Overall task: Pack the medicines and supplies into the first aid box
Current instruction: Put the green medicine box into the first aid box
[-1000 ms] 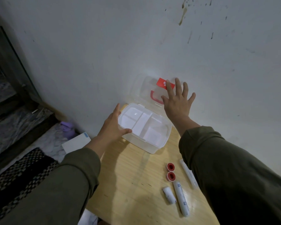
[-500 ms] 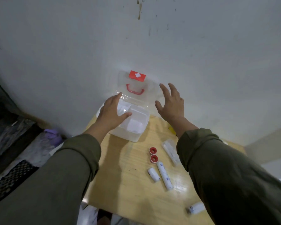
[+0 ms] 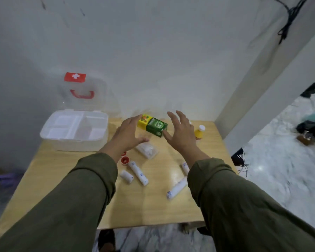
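The clear first aid box (image 3: 49, 137) stands open at the table's back left, its lid (image 3: 98, 91) with a red handle leaning on the wall and a white divided tray inside. A green and yellow carton (image 3: 154, 126) lies near the wall. My left hand (image 3: 128, 134) and my right hand (image 3: 180, 134) hover open on either side of it, holding nothing. A clear packet of white gauze (image 3: 146, 150) lies below the hands. Several white rolled bandages (image 3: 138, 172) and two red caps (image 3: 125, 160) lie mid-table. A small yellow bottle (image 3: 199, 132) stands right of my right hand.
The wooden table (image 3: 153, 206) sits in a wall corner. A white pillar (image 3: 262, 99) rises at the right. Dark clutter (image 3: 311, 131) and cables (image 3: 241, 160) lie on the marble floor beyond the table's right edge.
Both hands left the first aid box and moved right, now flanking the green and yellow carton. The view swung right, bringing the carton, the bottle and more bandages into sight.
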Available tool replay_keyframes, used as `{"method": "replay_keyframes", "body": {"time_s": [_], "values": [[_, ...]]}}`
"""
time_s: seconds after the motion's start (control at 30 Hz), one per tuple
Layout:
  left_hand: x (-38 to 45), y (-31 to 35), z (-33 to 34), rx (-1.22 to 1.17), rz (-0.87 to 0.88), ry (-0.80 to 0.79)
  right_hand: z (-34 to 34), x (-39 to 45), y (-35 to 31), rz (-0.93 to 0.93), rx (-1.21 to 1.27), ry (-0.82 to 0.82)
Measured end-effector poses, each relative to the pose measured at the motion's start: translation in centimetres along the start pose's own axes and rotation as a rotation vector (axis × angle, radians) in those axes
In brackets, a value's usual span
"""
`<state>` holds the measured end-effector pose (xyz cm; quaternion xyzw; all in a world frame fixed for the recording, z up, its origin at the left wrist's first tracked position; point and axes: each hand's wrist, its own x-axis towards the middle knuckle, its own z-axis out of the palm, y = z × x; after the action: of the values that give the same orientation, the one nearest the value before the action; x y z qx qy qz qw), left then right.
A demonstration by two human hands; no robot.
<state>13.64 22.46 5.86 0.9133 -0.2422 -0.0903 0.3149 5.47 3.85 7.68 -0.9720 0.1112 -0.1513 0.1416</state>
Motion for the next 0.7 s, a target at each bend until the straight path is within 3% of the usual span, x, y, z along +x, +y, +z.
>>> {"method": "replay_keyframes", "body": {"time_s": [0.3,0.7], "values": [[2.4,2.9,3.9,0.049,0.014,-0.043,0.4,-1.8,3.6,-0.032,0.062,-0.007],[10.2,-1.3,2.6,0.183,0.088,-0.173,5.4,1.8,1.2,0.123,0.272,0.023]]}}
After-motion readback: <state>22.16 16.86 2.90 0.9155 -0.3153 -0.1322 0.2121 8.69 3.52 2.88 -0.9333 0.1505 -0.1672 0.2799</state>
